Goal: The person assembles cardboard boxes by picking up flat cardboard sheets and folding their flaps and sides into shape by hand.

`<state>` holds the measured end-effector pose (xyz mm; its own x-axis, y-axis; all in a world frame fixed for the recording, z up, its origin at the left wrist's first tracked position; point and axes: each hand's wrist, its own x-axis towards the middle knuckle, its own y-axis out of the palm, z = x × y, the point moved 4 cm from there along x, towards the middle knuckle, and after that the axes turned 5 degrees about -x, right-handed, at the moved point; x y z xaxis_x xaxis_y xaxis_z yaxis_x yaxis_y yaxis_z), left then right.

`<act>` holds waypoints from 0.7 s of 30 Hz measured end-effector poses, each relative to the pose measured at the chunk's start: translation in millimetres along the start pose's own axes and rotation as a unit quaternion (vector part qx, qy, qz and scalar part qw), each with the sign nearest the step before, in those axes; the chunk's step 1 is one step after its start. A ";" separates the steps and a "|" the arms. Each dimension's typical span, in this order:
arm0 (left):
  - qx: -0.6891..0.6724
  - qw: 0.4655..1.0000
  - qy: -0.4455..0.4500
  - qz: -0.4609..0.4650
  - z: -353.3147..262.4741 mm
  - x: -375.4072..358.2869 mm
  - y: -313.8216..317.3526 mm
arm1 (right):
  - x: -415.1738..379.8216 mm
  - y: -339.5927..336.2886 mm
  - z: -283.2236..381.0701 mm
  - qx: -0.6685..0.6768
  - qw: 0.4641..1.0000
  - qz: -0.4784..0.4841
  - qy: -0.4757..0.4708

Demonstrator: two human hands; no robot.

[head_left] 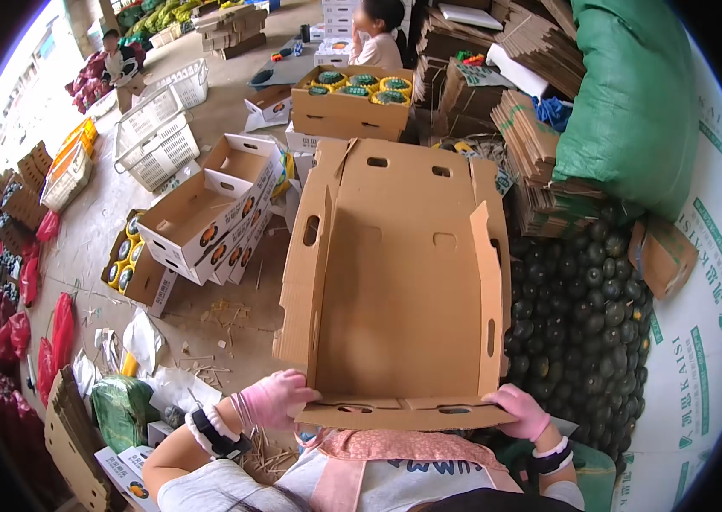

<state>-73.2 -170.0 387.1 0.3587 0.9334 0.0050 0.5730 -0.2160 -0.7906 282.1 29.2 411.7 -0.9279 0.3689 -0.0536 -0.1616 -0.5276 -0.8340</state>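
Observation:
A brown cardboard box (395,299), partly folded, lies in front of my body with its inside facing up. Its near wall is bent up, the right wall stands partly raised, and the left and far flaps spread outward. In a pink glove, my left hand (276,398) grips the near left corner. My right hand (519,411), also in a pink glove, holds the near right corner, thumb over the edge. What the box rests on is hidden beneath it.
Dark green round squash-like produce (579,316) is piled at right, below a green sack (625,102) and flattened cardboard (540,171). White printed boxes (216,213) are stacked at left. A filled box (348,111) stands ahead, near a seated person (378,43). White crates (156,145) stand farther left.

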 end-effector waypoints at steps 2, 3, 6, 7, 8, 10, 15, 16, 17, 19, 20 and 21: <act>-0.153 0.988 -0.023 -0.023 7.1 7.7 -11.8 | 3.5 -13.0 4.0 0.059 0.998 -0.034 0.005; -0.223 0.974 -0.033 -0.038 12.2 13.4 -14.7 | -2.8 -3.5 -16.3 0.203 0.975 -0.081 0.032; -0.503 0.760 -0.250 -0.327 32.3 35.3 22.3 | -12.9 54.6 -61.5 0.333 0.885 -0.207 0.251; -0.406 0.799 -0.265 -0.356 39.6 42.2 18.6 | -7.0 64.4 -65.9 0.277 0.893 -0.267 0.234; -0.204 0.863 -0.316 -0.337 37.3 43.1 12.3 | -7.3 67.7 -70.7 0.203 0.901 -0.272 0.269; 0.138 0.808 -0.274 -0.504 11.4 59.2 -12.4 | 16.3 36.0 -30.4 0.012 0.890 -0.394 0.228; 0.259 0.928 0.003 -0.268 20.7 95.1 5.8 | 67.0 -2.0 26.3 -0.282 0.926 -0.234 0.093; 0.234 0.946 -0.010 -0.223 16.4 98.5 1.0 | 79.4 3.7 34.4 -0.276 0.952 -0.132 0.017; 0.208 0.962 -0.022 -0.176 7.9 100.3 -5.2 | 86.8 11.2 36.1 -0.289 0.954 -0.077 0.006; 0.215 0.973 -0.031 -0.080 -0.5 101.9 -7.5 | 95.4 40.1 7.6 -0.224 0.972 0.043 0.048; 0.207 0.976 -0.071 0.005 3.1 104.9 -0.4 | 98.0 49.9 -5.1 -0.193 0.973 0.104 0.067; 0.196 0.970 -0.110 0.088 5.9 107.8 8.7 | 101.0 51.0 -8.2 -0.109 0.980 0.152 0.070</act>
<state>-33.9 -69.5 377.2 0.2343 0.9398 -0.2489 0.1778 -0.2931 -0.9394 182.9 45.9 359.2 -0.8646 0.3289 -0.3798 0.2054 -0.4586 -0.8646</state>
